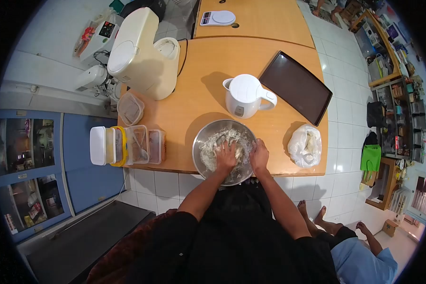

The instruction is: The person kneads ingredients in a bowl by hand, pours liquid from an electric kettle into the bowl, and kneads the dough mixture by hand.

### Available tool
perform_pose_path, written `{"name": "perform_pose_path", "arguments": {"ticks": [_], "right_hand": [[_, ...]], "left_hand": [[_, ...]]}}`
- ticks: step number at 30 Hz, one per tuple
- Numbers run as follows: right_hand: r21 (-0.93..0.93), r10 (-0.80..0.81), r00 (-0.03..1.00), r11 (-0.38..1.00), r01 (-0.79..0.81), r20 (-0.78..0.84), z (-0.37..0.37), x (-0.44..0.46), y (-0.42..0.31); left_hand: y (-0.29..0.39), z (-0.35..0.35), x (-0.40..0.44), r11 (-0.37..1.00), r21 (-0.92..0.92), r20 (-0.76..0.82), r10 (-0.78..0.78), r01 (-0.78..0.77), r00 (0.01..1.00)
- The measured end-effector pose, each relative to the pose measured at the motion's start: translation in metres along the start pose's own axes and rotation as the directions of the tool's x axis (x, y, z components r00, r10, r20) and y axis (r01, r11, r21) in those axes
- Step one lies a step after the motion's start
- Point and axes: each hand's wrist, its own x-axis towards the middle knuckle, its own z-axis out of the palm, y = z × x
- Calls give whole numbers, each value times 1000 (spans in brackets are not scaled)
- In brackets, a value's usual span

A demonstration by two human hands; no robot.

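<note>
A steel mixing bowl (198,163) stands at the table's front edge, with white, floury, crumbly dough (208,154) in it. Inside it, my left hand (226,157) presses down into the dough, fingers stretched and somewhat apart, the tips partly hidden by flour. My right hand (259,156) grips the bowl's right rim, fingers curled over the edge. Just behind the bowl is a white electric kettle (244,97), its handle to the right. To the right of my right hand sits a plastic bag (305,146) with pale contents.
A dark baking tray (296,87) lies at the right rear of the wooden table (194,66). A cream stand mixer (142,57) and stacked plastic containers (128,144) occupy the left side. A white kitchen scale (217,18) rests farther back. Another person (364,260) is at lower right.
</note>
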Motion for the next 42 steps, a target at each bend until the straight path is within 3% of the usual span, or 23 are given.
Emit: {"name": "perform_pose_path", "arguments": {"ticks": [2,5,6,10,13,16,19,20,24,27,30,33,35,37,39,42], "right_hand": [[8,14,1000,1000,-14,7,-2,2,-1],[-38,36,998,999,-35,43,-5,2,-3],[-58,29,999,998,-27,34,-4,-1,-3],[-110,18,1000,994,-16,25,1,1,-1],[-130,37,999,991,-33,34,2,-2,-2],[-103,65,997,993,-61,35,2,-4,-4],[-98,45,999,994,-43,12,2,-2,-5],[-103,33,999,994,-32,4,4,-5,-4],[-114,25,1000,993,-26,-12,6,-4,-3],[-115,46,999,992,-46,-5,7,-5,-5],[-71,63,997,995,-65,-31,3,-5,-12],[-75,71,997,995,-72,-19,3,-6,-9],[-56,82,997,995,-82,-2,3,-6,-11],[-66,70,998,995,-71,-6,6,-7,-11],[-62,55,998,997,-56,-16,7,-6,-11],[-47,38,999,998,-39,-30,5,-6,-13]], "left_hand": [[-5,1,19,996,46,-64,83,-80,995],[-13,11,53,985,166,-163,63,-36,985],[-12,-4,58,993,90,-228,95,-76,969],[-19,-21,64,955,-295,-115,-10,-25,993],[-19,-31,60,900,-428,-4,-86,76,996],[-4,-57,44,936,-333,37,-106,112,994],[1,-72,23,994,-77,139,-65,76,988],[0,-74,14,977,-170,227,-89,130,970],[-7,-23,-17,946,-321,51,71,-51,996],[-9,-33,-36,925,-377,317,165,-35,934],[-21,-46,-49,855,-518,236,159,-15,959],[-5,-72,-51,874,-420,192,-179,245,965],[-15,1,-44,940,-267,67,-201,211,977],[-1,15,-38,928,-263,29,-265,264,964],[23,6,-20,831,-416,87,-369,370,925],[15,0,-7,872,-478,23,-114,111,993]]}}
